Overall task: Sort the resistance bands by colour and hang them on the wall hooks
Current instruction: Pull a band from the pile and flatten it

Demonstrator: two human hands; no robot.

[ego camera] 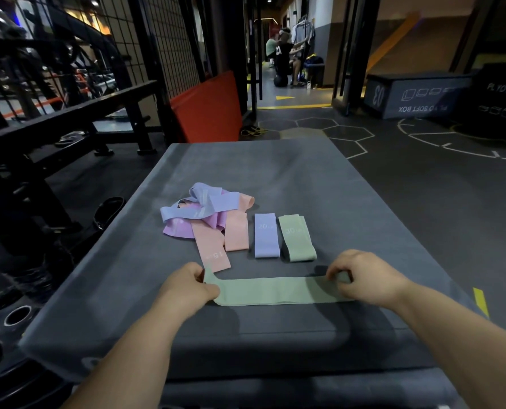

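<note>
Both hands are pinching the ends of a green band [278, 290] stretched flat across the grey mat [275, 172]: left hand [186, 286] on one end, right hand [364, 280] on the other. Sorting is under way; next it likely needs folding onto the folded green band [297, 239], beside the lilac one [266, 236] and the unsorted pile [207, 214].

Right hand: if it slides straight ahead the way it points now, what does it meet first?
Beyond the long green band that the right hand pinches, most likely the folded green band marked 30, with the folded lilac band just past it; depth is uncertain.
</note>
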